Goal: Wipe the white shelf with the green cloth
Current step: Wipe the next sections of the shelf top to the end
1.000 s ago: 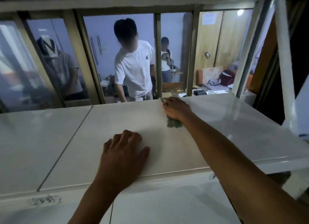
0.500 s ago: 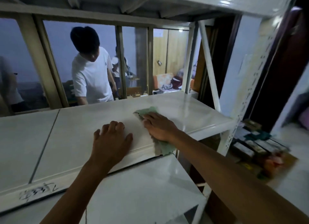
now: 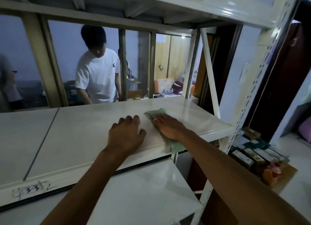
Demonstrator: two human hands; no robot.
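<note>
The white shelf (image 3: 75,132) runs across the middle of the view at chest height. A green cloth (image 3: 155,113) lies spread on its right part, one end hanging over the front edge. My right hand (image 3: 168,126) presses flat on the cloth, fingers pointing away from me. My left hand (image 3: 126,135) rests palm down on the bare shelf just left of the cloth, fingers slightly curled, holding nothing.
A lower white shelf (image 3: 143,191) juts out below. A perforated white upright (image 3: 249,97) stands at the right front corner, another shelf (image 3: 185,4) overhead. Boxes (image 3: 252,152) sit on the floor at right. A person in a white T-shirt (image 3: 97,73) stands behind the window.
My right hand pulled the cloth from the shelf's back toward the front edge, then pushed it forward and rightward again. The view swung right. My left hand stayed planted.
</note>
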